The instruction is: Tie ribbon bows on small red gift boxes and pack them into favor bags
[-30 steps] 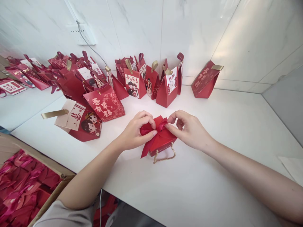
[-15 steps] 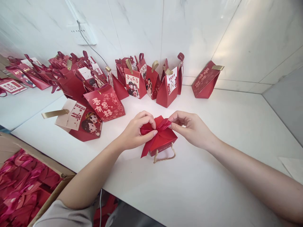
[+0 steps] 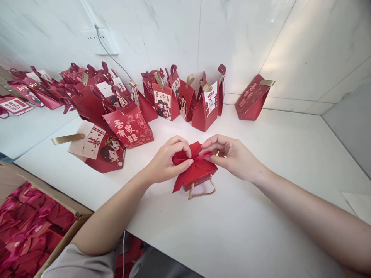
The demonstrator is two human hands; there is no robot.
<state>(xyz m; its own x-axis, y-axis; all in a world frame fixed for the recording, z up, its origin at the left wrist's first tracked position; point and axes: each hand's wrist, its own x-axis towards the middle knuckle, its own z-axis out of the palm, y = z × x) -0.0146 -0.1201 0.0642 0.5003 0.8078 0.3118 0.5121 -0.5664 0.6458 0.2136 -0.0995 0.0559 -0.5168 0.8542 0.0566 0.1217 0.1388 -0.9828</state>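
Two hands are working at one ribbon bow (image 3: 198, 157) on one red box (image 3: 199, 180), which is sitting on the table (image 3: 249, 216) directly in front of the person. The right hand (image 3: 232, 156) is now bringing its index finger in over the bow's right loop, where a moment ago it was drawing that loop outward. Its bent fingers are touching the ribbon, though I cannot tell whether they are pinching it firmly. The left hand (image 3: 169, 162) is staying put, gripping the left loop between thumb and forefinger. To me, the right side of the bow is being shaped while the left is being held steady.

One rope handle (image 3: 203, 194) is sticking out from the box's near side. Over to the left, one cartoon-faced box (image 3: 111, 152) is tilting, and one lettered box (image 3: 129, 125) is sitting just behind it. At least six upright boxes (image 3: 204, 112) are standing near the wall, overlapping too much for an exact tally, and one lone box (image 3: 251, 96) is standing apart to their right. One carton (image 3: 69, 237) is holding red packets (image 3: 34, 227), too jumbled to count.
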